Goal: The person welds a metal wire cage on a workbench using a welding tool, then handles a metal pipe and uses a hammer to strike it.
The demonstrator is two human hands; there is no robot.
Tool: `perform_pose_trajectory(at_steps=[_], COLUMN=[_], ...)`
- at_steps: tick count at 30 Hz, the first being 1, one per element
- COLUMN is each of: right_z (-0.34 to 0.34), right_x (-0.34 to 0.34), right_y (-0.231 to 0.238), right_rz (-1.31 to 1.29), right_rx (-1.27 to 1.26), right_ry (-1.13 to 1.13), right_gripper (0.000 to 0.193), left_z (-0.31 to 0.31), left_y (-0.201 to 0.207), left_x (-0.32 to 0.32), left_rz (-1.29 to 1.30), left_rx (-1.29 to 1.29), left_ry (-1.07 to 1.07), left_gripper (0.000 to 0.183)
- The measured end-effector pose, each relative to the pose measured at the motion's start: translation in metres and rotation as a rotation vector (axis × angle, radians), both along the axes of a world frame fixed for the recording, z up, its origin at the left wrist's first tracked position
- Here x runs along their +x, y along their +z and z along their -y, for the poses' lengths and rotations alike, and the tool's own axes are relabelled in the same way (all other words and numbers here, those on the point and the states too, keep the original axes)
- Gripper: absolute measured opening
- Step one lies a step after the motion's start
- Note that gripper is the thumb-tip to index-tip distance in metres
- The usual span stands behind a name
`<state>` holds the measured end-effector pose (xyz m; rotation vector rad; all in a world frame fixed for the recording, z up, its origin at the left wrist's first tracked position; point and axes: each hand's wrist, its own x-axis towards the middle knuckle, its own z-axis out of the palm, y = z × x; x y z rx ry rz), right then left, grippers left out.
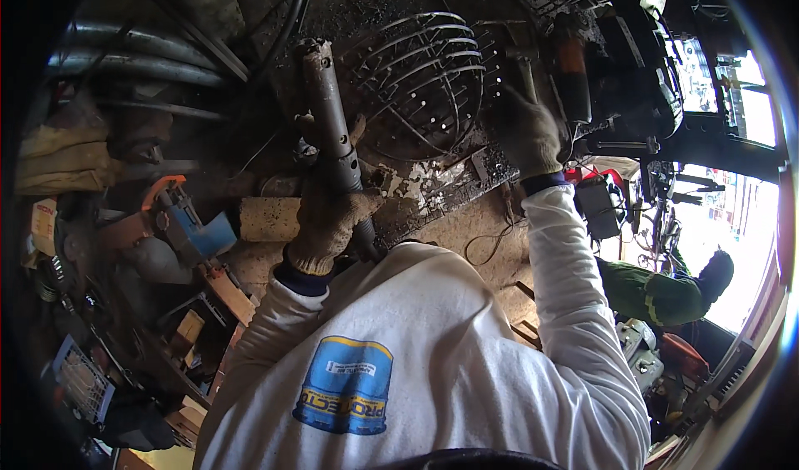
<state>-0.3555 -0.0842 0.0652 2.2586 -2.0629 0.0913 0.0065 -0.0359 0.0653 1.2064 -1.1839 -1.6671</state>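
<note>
Gloved, my left hand (326, 224) is wrapped round the lower part of a long dark steel tube (329, 104) with holes in its side and a worn, rusty upper end. Its narrower lower end reaches close to my shirt. My right hand (533, 137), in a similar glove, is closed round the wooden handle of a hammer (527, 77). The hammer's head points away from me, over the bench. Between the two hands and farther off stands a round cage of bent metal rods (441, 79). Shade hides part of my right fingers.
Beneath the cage is a dirty, paint-spotted workbench (416, 183). Steel pipes (141, 64) lie at the far left, above a blue and orange clamp-like tool (204, 228). A person in green (666, 291) is at the right, near a bright doorway.
</note>
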Motion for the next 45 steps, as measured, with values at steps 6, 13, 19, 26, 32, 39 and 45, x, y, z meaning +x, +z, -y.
perform_pose_trajectory(at_steps=[6,13,19,26,32,39,45], right_z=[0.013,0.012,-0.077,-0.140,-0.132,-0.101,-0.088], right_x=[0.027,-0.014,-0.058,-0.024,-0.005,0.021,0.057], right_y=[0.007,0.034,0.116,0.254,0.270,0.269,0.267], right_rz=[0.187,-0.106,0.367,0.293,0.190,0.023,0.104], right_rx=[0.226,0.203,-0.115,0.070,0.173,0.167,0.487], right_ry=[-0.249,-0.011,-0.202,-0.206,-0.049,0.141,0.026], right_gripper=[0.030,0.024,0.020,0.024,0.027,0.027,0.033], left_z=[0.000,0.002,0.002,0.002,0.003,0.003,0.004], left_y=[-0.012,0.002,0.006,-0.001,0.001,-0.001,0.004], left_x=[0.003,0.002,0.004,0.004,0.004,0.004,0.002], left_rz=[-0.034,-0.127,-0.031,0.052,0.007,0.061,0.031], left_rx=[-0.008,-0.027,0.024,-0.244,-0.019,-0.205,-0.093], left_ry=[-0.009,0.020,-0.037,-0.058,-0.049,-0.073,-0.030], left_gripper=[0.034,0.042,0.035,0.033,0.042,0.037,0.032])
